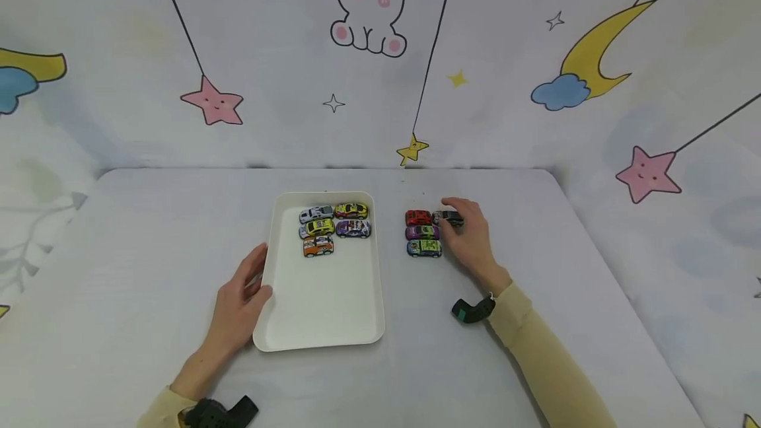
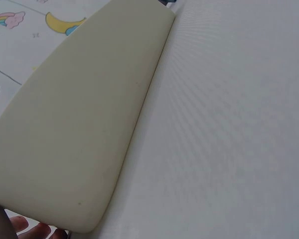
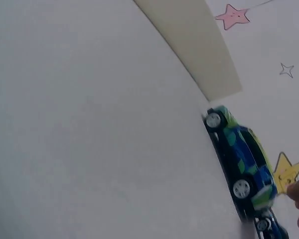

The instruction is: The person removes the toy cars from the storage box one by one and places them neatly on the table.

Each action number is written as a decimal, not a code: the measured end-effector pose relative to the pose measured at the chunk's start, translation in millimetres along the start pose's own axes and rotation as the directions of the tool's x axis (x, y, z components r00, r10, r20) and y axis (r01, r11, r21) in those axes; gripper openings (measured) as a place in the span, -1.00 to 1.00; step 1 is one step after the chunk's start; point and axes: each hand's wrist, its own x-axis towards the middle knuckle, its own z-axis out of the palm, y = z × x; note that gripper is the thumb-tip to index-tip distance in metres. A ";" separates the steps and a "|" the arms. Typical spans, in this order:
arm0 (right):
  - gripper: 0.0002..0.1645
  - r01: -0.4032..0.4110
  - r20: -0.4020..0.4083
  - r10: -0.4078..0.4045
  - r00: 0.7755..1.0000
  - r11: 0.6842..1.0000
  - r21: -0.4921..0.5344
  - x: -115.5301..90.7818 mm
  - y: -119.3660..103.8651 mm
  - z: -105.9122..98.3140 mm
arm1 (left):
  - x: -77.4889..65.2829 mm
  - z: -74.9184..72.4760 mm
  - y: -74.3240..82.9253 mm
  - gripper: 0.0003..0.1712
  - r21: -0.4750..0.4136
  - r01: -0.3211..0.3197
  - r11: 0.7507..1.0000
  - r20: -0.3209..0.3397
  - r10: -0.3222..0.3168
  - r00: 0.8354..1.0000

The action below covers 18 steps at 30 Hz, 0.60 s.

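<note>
Backdrop (image 1: 285,32): printed with stars, moons and a rabbit; seen beyond both hands.
Table (image 1: 178,230): covered in white; spread beneath both hands.
Tray (image 1: 321,309): placed between the hands, touched along its side by the left one.
Left hand (image 1: 236,306): laid against the tray's side, thumb at the rim, thumb and fingers held apart.
Right hand (image 1: 472,240): lowered over the dark car (image 1: 452,218), thumb and forefinger parted around it; whether it was gripped could not be told.
Cars in the tray: five, grouped at the far end, beyond the left fingertips; an orange-white car (image 1: 318,246) was set nearest.
Cars on the table: red (image 1: 418,217), purple (image 1: 423,232) and green-blue (image 1: 424,248), stacked in a column just left of the right hand.
</note>
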 end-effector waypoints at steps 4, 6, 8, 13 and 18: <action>-0.54 0.049 0.025 -0.051 0.998 0.995 0.085 2.8 -27.9 3.8 | 0.9 0.8 0.3 -0.22 -0.002 -0.003 1.000 0.003 0.003 1.000; -0.54 0.062 0.071 -0.070 0.995 0.992 0.110 4.1 -44.6 8.7 | 1.3 0.5 0.8 -0.22 0.002 -0.002 1.000 0.000 0.002 1.000; -0.53 0.081 0.119 -0.093 0.988 0.991 0.109 4.8 -59.0 15.9 | 1.4 0.2 1.5 -0.22 0.004 -0.004 1.000 -0.002 0.004 1.000; -0.51 0.150 0.197 -0.171 0.965 0.982 0.118 5.9 -84.2 36.0 | 0.8 -0.5 2.0 -0.22 0.005 -0.004 1.000 -0.003 0.004 1.000; -0.49 0.163 0.280 -0.191 0.941 0.979 0.119 4.2 -102.4 51.5 | -0.3 -0.1 1.7 -0.23 0.002 0.002 1.000 0.000 -0.002 1.000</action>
